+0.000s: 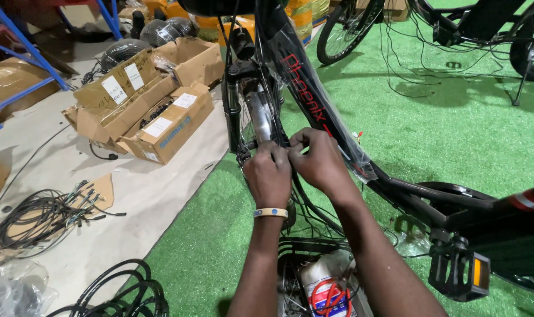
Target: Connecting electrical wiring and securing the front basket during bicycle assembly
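Both hands working at the black bike frame [331,126]; left hand [269,176] and right hand [318,158] fingers pinching closed on thin cables [279,126] beside frame's downtube; cabling unfinished, loose wires [314,211] hanging below frame.

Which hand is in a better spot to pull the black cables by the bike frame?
Probably the left hand. Its fingers sit right on the black cables beside the silver fork. The right hand is curled a bit farther over, against the wrapped bike frame.
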